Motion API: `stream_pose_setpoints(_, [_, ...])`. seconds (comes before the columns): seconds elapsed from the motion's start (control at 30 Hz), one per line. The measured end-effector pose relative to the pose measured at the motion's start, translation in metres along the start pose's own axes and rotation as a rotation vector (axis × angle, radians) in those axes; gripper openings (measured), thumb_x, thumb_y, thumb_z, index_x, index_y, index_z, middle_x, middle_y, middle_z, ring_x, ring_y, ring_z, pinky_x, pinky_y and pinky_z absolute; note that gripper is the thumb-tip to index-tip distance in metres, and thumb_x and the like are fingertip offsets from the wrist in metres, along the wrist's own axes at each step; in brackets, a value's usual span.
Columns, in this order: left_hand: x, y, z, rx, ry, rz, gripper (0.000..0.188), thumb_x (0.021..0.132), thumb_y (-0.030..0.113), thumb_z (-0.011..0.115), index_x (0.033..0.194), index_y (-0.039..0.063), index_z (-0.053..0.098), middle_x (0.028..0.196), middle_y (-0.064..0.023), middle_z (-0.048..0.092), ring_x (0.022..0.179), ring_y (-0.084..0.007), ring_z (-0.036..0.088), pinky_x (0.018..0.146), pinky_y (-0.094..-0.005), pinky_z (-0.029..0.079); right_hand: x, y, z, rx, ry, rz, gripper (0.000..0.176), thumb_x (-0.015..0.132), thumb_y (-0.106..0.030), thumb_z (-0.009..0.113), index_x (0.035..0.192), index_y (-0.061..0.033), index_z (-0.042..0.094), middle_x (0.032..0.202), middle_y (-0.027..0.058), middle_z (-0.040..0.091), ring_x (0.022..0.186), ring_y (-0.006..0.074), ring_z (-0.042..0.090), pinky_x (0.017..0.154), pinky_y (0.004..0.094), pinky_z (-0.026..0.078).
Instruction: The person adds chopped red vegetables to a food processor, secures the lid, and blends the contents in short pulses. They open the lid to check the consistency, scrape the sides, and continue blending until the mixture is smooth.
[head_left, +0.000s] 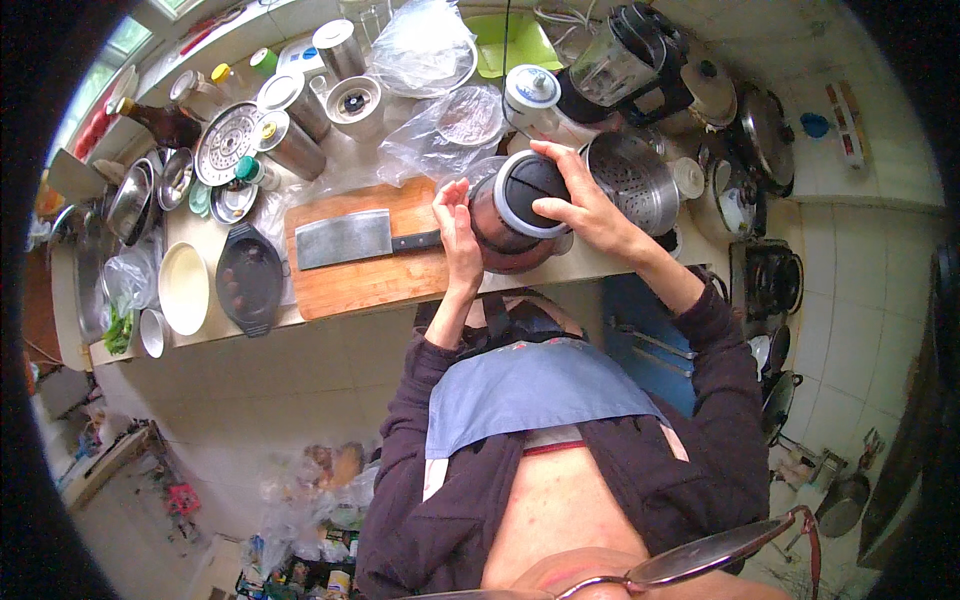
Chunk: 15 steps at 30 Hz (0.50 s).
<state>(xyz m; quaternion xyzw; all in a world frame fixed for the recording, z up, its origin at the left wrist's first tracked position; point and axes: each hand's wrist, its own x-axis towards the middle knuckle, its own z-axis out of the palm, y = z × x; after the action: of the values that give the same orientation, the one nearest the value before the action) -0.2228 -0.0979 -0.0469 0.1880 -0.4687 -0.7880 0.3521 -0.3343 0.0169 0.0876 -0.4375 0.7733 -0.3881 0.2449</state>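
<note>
A small food chopper with a black, grey-rimmed top (534, 193) and a reddish lower body stands near the counter's front edge. Over its top and right side lies my right hand (581, 199), thumb and fingers spread on the lid. My left hand (459, 240) is upright against the chopper's left side, fingers raised; whether it grips is not clear. Just left of it, a cleaver (345, 238) lies flat on a wooden cutting board (367, 289), its black handle reaching towards my left wrist.
Left of the board are a black oval dish (249, 277) and a cream bowl (183, 289). Steel canisters (292, 145), plastic bags and a white lidded jar (532, 91) stand behind. A perforated steel pot (634, 180) and a blender (622, 64) are at the right.
</note>
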Motion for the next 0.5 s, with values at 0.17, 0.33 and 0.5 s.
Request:
stream_pose_setpoints(0.17, [0.0020, -0.0017, 0.0001, -0.016, -0.006, 0.010, 0.047, 0.091, 0.034, 0.040, 0.122, 0.000, 0.030, 0.123, -0.0168, 0.039, 0.117, -0.0234, 0.036, 0.103, -0.0367, 0.024, 0.0001, 0.0000, -0.0033, 0.071, -0.018, 0.046, 0.062, 0.077, -0.022, 0.054, 0.131, -0.0037, 0.029, 0.128, 0.0119, 0.032, 0.123, 0.0216, 0.028, 0.104, 0.0324, 0.018])
stream_pose_setpoints(0.33, [0.0028, -0.0006, 0.0017, -0.038, 0.001, 0.000, 0.047, 0.091, 0.036, 0.038, 0.121, 0.001, 0.030, 0.123, -0.0160, 0.037, 0.119, -0.0243, 0.035, 0.104, -0.0375, 0.020, 0.0028, -0.0008, -0.0045, 0.158, -0.026, 0.094, 0.060, 0.079, -0.023, 0.047, 0.132, -0.0035, 0.027, 0.130, 0.0118, 0.030, 0.125, 0.0212, 0.026, 0.105, 0.0319, 0.016])
stream_pose_setpoints(0.5, [0.0028, -0.0003, 0.0032, -0.018, 0.017, 0.001, 0.048, 0.091, 0.035, 0.039, 0.122, 0.000, 0.030, 0.122, -0.0175, 0.039, 0.117, -0.0236, 0.037, 0.103, -0.0367, 0.023, 0.0019, 0.0012, -0.0021, 0.169, 0.031, 0.035, 0.058, 0.079, -0.028, 0.047, 0.128, 0.0002, 0.032, 0.125, 0.0174, 0.035, 0.122, 0.0268, 0.029, 0.104, 0.0347, 0.019])
